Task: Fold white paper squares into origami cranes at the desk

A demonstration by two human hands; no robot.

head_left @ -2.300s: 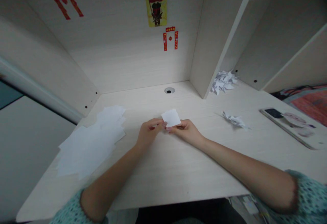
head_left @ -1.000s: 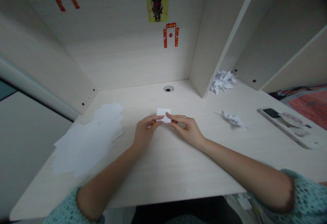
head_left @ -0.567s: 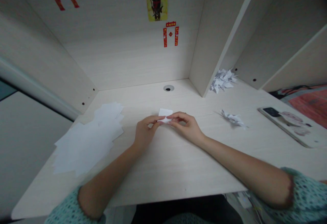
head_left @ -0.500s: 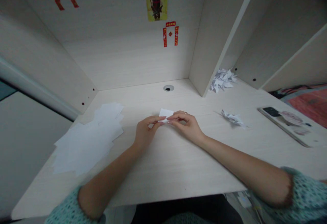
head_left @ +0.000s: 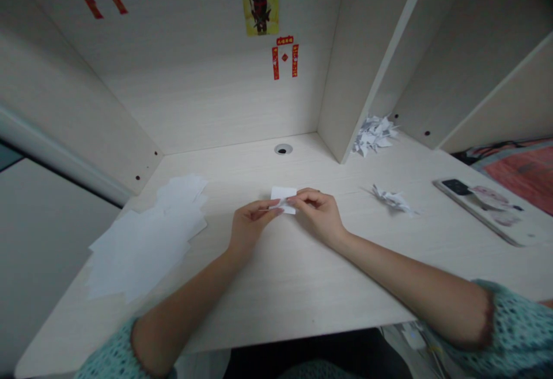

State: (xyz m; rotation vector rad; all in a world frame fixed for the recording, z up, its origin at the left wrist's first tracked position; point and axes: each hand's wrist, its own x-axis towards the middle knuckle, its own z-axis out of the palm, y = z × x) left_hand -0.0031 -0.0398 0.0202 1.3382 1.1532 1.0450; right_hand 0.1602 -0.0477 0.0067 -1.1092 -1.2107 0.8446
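Note:
A small white piece of paper (head_left: 283, 192), partly folded, is held between my hands just above the middle of the desk. My left hand (head_left: 250, 223) pinches its left side between thumb and fingers. From the right, my right hand (head_left: 318, 212) grips the other side, thumb and forefinger close to the left fingertips. The fingers cover part of the paper, so its exact folds are hard to make out. To the left lies a spread stack of white paper sheets (head_left: 147, 241).
A little cluster of folded white paper (head_left: 393, 199) lies right of my hands. Behind it, a larger heap of folded paper (head_left: 374, 133) sits beside the upright divider (head_left: 345, 97). A phone (head_left: 488, 209) rests at the right. The desk has a round cable hole (head_left: 283, 149).
The paper has been turned between my fingers, and a flap now shows below them as well as above. The view has shifted slightly; the other things have stayed put.

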